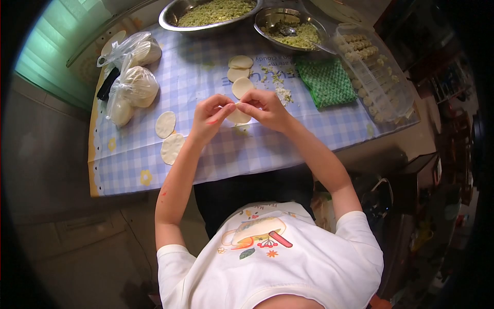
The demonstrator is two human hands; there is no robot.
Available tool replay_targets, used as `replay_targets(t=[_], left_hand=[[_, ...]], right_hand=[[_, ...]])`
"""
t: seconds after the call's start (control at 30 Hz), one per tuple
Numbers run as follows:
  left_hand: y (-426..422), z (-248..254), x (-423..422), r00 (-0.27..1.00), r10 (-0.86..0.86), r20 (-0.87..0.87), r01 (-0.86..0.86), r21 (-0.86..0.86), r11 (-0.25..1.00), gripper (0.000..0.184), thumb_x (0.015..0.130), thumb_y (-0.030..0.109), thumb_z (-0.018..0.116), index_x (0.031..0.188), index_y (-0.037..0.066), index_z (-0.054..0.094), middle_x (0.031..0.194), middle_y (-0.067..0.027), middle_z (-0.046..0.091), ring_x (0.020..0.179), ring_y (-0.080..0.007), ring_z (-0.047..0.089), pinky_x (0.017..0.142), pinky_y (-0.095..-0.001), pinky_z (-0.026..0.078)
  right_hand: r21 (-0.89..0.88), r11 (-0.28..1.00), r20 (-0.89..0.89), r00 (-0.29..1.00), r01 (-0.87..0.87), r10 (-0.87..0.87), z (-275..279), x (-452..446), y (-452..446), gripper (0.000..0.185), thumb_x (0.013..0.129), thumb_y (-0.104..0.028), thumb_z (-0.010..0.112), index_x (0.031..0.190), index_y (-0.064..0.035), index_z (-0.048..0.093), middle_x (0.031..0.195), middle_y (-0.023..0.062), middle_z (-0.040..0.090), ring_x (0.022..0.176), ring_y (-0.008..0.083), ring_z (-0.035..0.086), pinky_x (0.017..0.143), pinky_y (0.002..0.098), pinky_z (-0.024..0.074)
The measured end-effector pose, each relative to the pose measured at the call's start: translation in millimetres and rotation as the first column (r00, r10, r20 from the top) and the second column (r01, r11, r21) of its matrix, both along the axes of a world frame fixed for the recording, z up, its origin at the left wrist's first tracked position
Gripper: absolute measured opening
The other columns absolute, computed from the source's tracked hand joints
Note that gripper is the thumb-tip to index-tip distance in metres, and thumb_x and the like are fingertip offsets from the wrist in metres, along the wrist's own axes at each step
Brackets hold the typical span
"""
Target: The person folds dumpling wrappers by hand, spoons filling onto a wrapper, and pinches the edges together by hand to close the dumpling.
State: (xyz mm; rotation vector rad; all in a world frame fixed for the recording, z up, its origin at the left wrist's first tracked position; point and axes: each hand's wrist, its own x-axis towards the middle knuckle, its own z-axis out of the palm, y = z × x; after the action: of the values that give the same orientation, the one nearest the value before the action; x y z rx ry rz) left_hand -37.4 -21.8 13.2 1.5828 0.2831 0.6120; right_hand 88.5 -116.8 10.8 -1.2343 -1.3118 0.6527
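Observation:
My left hand (212, 114) and my right hand (263, 109) meet over the table, thumbs and fingertips pinched together at the upper edge of a pale round dough wrapper (239, 118). What lies between the fingertips is partly hidden. Just beyond them is another flat wrapper (242, 88), with a pair of overlapping wrappers (240, 62) farther up. Two more dough rounds, one upper (165, 124) and one lower (172, 149), lie left of my left forearm.
A large metal bowl (167, 21) and a smaller one (262, 32) hold green filling. Plastic bags of dough (138, 87) sit at left. A green cloth (327, 82) and a clear tray (378, 85) with several small dumplings are at right. Crumbs dot the checked tablecloth (206, 167).

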Motion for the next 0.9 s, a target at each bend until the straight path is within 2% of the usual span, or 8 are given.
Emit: replay_targets(t=[0.07, 0.17, 0.37, 0.47, 0.57, 0.67, 0.77, 0.9], left_hand=[[2, -4, 0, 0.999, 0.018, 0.041, -0.018, 0.009, 1.000, 0.010, 0.071, 0.006, 0.051, 0.073, -0.003, 0.049, 0.066, -0.0016, 0.049, 0.061, -0.0048, 0.044, 0.053, -0.0168, 0.036], [1, -3, 0, 0.994, 0.066, 0.084, -0.065, -0.019, 0.998, 0.010, 0.072, 0.008, 0.050, 0.072, -0.002, 0.049, 0.066, -0.0012, 0.049, 0.061, -0.0051, 0.044, 0.054, -0.0169, 0.036], [-5, 7, 3, 0.999, -0.042, -0.005, 0.039, -0.261, 0.964, 0.013, 0.073, 0.012, 0.049, 0.076, -0.001, 0.051, 0.070, -0.0024, 0.051, 0.064, -0.0067, 0.045, 0.057, -0.0184, 0.036], [0, 3, 1, 1.000, -0.014, 0.000, 0.014, -0.115, 0.993, 0.012, 0.071, 0.010, 0.051, 0.076, -0.001, 0.052, 0.071, -0.0029, 0.052, 0.065, -0.0073, 0.046, 0.059, -0.0195, 0.036], [3, -3, -1, 0.995, 0.065, 0.079, -0.051, -0.175, 0.983, 0.010, 0.070, 0.009, 0.053, 0.072, -0.001, 0.053, 0.070, -0.0027, 0.052, 0.066, -0.0080, 0.046, 0.061, -0.0198, 0.036], [3, -1, -2, 0.993, 0.055, 0.105, -0.035, -0.182, 0.983, 0.010, 0.068, 0.008, 0.054, 0.071, -0.001, 0.053, 0.068, -0.0029, 0.052, 0.066, -0.0083, 0.046, 0.060, -0.0201, 0.036], [2, 0, -3, 0.993, 0.025, 0.116, -0.003, -0.183, 0.983, 0.009, 0.068, 0.007, 0.055, 0.072, -0.001, 0.054, 0.069, -0.0033, 0.053, 0.066, -0.0086, 0.047, 0.060, -0.0202, 0.037], [0, 3, -1, 1.000, -0.011, 0.017, 0.015, -0.286, 0.958, 0.010, 0.068, 0.005, 0.055, 0.075, -0.001, 0.054, 0.072, -0.0044, 0.053, 0.069, -0.0098, 0.049, 0.063, -0.0211, 0.038]], right_hand=[[-0.001, 0.999, -0.100, 0.994, -0.054, 0.054, -2, -1, 2, 0.014, 0.071, -0.013, 0.052, 0.071, 0.0004, 0.051, 0.061, 0.0048, 0.052, 0.055, 0.0073, 0.049, 0.049, 0.0203, 0.0396], [-0.051, 0.997, -0.073, 0.996, -0.051, 0.047, -1, -1, 2, 0.014, 0.071, -0.013, 0.051, 0.072, 0.0002, 0.051, 0.061, 0.0050, 0.052, 0.055, 0.0074, 0.049, 0.049, 0.0202, 0.0399], [-0.056, 0.998, -0.186, 0.982, 0.023, -0.033, 6, 2, -4, 0.016, 0.074, -0.014, 0.048, 0.072, 0.0016, 0.051, 0.062, 0.0047, 0.052, 0.057, 0.0078, 0.049, 0.051, 0.0200, 0.0409], [0.024, 1.000, -0.257, 0.966, 0.009, -0.003, 7, 5, -1, 0.015, 0.073, -0.012, 0.049, 0.073, 0.0025, 0.051, 0.062, 0.0043, 0.052, 0.055, 0.0079, 0.050, 0.050, 0.0195, 0.0410], [-0.049, 0.992, -0.238, 0.966, -0.119, 0.104, 4, 6, 0, 0.014, 0.072, -0.012, 0.050, 0.072, 0.0021, 0.052, 0.062, 0.0044, 0.053, 0.055, 0.0079, 0.050, 0.049, 0.0189, 0.0408], [-0.094, 0.989, -0.196, 0.976, -0.118, 0.098, 2, 7, -2, 0.014, 0.072, -0.012, 0.051, 0.070, 0.0019, 0.053, 0.062, 0.0045, 0.053, 0.055, 0.0080, 0.050, 0.050, 0.0185, 0.0410], [-0.074, 0.996, -0.135, 0.990, -0.044, 0.033, 4, 7, -4, 0.014, 0.072, -0.012, 0.051, 0.070, 0.0016, 0.054, 0.062, 0.0043, 0.054, 0.056, 0.0079, 0.050, 0.051, 0.0184, 0.0416], [0.013, 1.000, -0.220, 0.975, 0.014, -0.011, 8, 6, -5, 0.013, 0.071, -0.010, 0.052, 0.071, 0.0021, 0.054, 0.063, 0.0044, 0.054, 0.059, 0.0076, 0.050, 0.054, 0.0182, 0.0420]])
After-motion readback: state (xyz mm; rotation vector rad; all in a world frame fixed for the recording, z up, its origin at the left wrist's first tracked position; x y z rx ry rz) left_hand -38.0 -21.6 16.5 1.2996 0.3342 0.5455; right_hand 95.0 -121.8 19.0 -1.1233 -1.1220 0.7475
